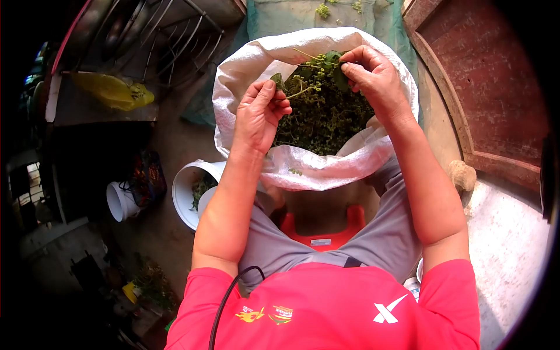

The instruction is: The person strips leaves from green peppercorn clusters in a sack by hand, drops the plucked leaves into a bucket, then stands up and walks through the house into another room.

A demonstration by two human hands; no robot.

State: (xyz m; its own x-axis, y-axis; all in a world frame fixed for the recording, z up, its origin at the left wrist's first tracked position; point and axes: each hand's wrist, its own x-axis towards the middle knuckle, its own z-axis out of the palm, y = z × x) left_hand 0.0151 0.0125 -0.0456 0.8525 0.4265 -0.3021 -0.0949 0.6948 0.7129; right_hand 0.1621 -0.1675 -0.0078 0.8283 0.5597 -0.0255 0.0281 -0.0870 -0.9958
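Over the mouth of a white woven sack [309, 172], my left hand [259, 114] pinches a thin green stem [300, 93], with a bit of leaf [278, 81] sticking up at its fingertips. Across from it, my right hand [376, 81] is closed at the fingertips on a sprig of small green berries [319, 63], beside dark green leaves [340, 77]. Whether both hands hold parts of one sprig I cannot tell. Dark green and brownish clusters [324, 122] lie heaped inside the sack, below both hands.
A white bucket [185, 198] with greenery inside stands left of my knee. Between my legs is a red stool [332, 237]. Farther left are a smaller white bucket [121, 202], a yellow bag [114, 90] and a metal rack [186, 35]. A reddish wooden panel [490, 76] stands at right.
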